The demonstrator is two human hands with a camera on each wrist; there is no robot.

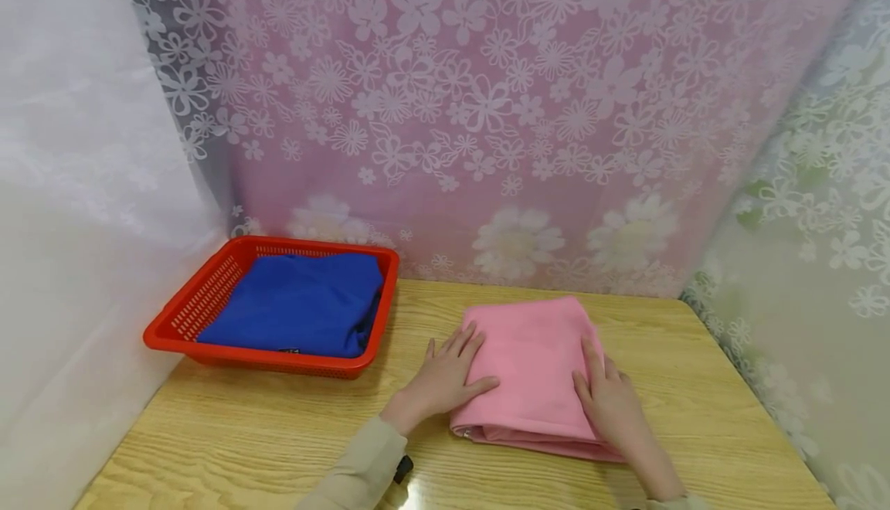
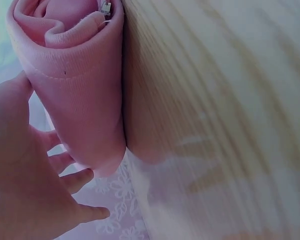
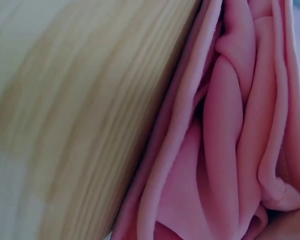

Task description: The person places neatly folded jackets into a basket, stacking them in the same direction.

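A thick pink garment (image 1: 524, 363), folded into a compact bundle, lies on the wooden table. My left hand (image 1: 445, 379) rests along its left edge with the fingers spread, the thumb on top. On the right side, my right hand (image 1: 613, 406) touches the edge, fingers extended over the cloth. The left wrist view shows the garment's rolled edge (image 2: 80, 100) with a small metal zipper part (image 2: 106, 7), and the left hand (image 2: 25, 170) beside it. Layered folds (image 3: 225, 125) fill much of the right wrist view; only a little of the right hand shows there.
A red plastic basket (image 1: 385, 294) stands at the left of the table, holding a folded blue garment (image 1: 299, 301). Floral curtains (image 1: 445, 108) hang behind the table and at the right side, and a white sheet (image 1: 83, 224) hangs at the left. Bare wood (image 1: 716, 417) shows to the right.
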